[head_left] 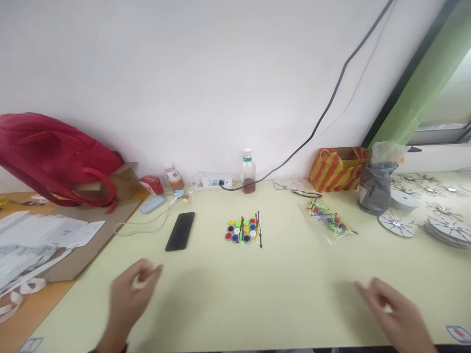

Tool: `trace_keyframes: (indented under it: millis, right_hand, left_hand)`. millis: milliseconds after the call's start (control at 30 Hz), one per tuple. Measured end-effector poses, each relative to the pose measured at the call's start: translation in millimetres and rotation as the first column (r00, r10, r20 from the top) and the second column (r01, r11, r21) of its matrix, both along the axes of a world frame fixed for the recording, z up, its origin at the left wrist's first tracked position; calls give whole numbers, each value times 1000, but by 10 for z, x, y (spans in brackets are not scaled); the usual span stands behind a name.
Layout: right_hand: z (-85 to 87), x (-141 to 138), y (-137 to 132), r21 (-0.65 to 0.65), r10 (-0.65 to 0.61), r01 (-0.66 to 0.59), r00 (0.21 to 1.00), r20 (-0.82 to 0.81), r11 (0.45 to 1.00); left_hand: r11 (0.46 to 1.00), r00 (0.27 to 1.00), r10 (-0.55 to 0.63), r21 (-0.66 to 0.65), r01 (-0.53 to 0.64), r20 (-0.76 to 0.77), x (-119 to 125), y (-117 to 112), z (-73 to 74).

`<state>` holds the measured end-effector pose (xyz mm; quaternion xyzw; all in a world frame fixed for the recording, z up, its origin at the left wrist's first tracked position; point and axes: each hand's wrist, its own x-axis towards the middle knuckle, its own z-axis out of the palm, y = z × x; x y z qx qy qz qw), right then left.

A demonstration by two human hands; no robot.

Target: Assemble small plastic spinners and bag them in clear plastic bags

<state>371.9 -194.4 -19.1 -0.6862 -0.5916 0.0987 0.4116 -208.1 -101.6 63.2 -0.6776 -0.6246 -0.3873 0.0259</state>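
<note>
My left hand (pixel 130 296) hovers low over the pale green table (pixel 235 294) at the lower left, blurred by motion, its fingers loosely curled. At the lower right my right hand (pixel 395 311) is also blurred, fingers stretched toward the left, nothing visible in it. Between and beyond them lies a cluster of small coloured round caps and thin coloured sticks (pixel 245 229). A black phone (pixel 180 231) lies to the left of that cluster. A clear bag of coloured sticks (pixel 329 219) lies to the right.
A red bag (pixel 51 157) and white papers (pixel 40 240) sit at left. A power strip (pixel 213 182), a small bottle (pixel 248 171) and a striped bag (pixel 338 169) line the wall. White patterned discs (pixel 397 224) lie at right.
</note>
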Motion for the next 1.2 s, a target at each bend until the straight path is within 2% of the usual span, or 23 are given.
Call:
trace_keyframes:
  millis: [67,133,200,300,433,533,833,1033,1200]
  right_hand:
    - [97,-370,314,-168,248,-248,969,-25,954]
    - [230,-728,617,-228,399,-404,914,-69,886]
    - [337,-1025,906,-243,490,-495,867,-88,834]
    - [366,-1335,1324,-214,511,-504,859,-28,837]
    - [238,-1571,1761,-144,426,-415,903,56,898]
    - [143,-1660,1907,-116,391,-382,918,66,917]
    - [-11,-1738,1943,-70,371,-367,927,59,928]
    - [-35,-1740,1955,-50,404,-402,914,39,914]
    - [-45,-1718,1960,-32,421,-421,907,6,907]
  left_hand:
    - [970,970,-242,-8,242,-32,468,293,8]
    - [895,889,-446,-62,442,-99,948,481,-3]
    - [831,812,-556,-131,541,-177,1337,590,-56]
    - [825,774,-562,-135,548,-293,1666,706,-200]
    - [847,777,-522,-105,521,-351,1768,830,-364]
    - [852,776,-511,-101,513,-369,1772,867,-406]
    - [808,767,-575,-51,587,-283,1907,830,-448]
    - [747,726,-659,-59,662,-196,1956,756,-423]
    - [714,704,-700,-92,694,-120,1951,781,-468]
